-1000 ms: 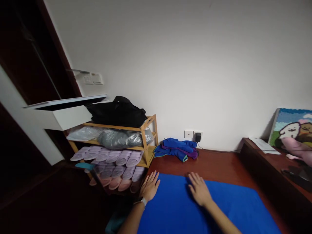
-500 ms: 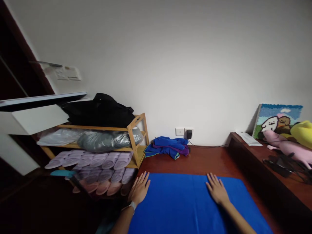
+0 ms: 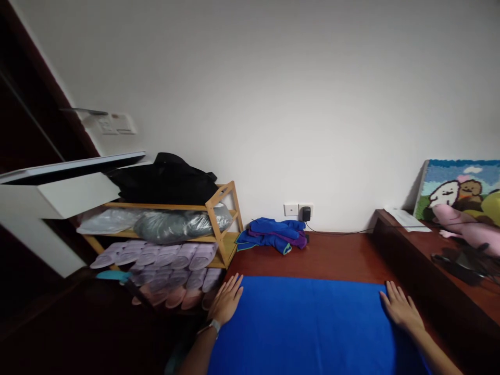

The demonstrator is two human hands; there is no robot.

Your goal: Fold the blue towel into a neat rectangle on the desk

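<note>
A blue cloth (image 3: 312, 323) lies spread flat over the reddish-brown wooden surface (image 3: 336, 255). At its far left corner rests my left hand (image 3: 226, 302), palm down with fingers stretched out; a watch circles that wrist. My right hand (image 3: 402, 310) lies flat and open at the cloth's far right corner, fingers a little apart. Neither hand grips anything. Beyond the cloth, against the wall, sits a crumpled heap of blue and purple cloths (image 3: 273, 234) with green edging.
On the left stands a wooden shoe rack (image 3: 219, 224) with several lilac slippers (image 3: 167, 255) and a black bag (image 3: 167, 179) on top. A plugged-in adapter (image 3: 307, 213) trails a cable rightward. A raised ledge on the right holds a pink plush toy (image 3: 464, 224) and a picture (image 3: 461, 185).
My right hand has slid right across the blue cloth to its far right corner. My left hand stays at the left corner. The view has turned slightly left.
</note>
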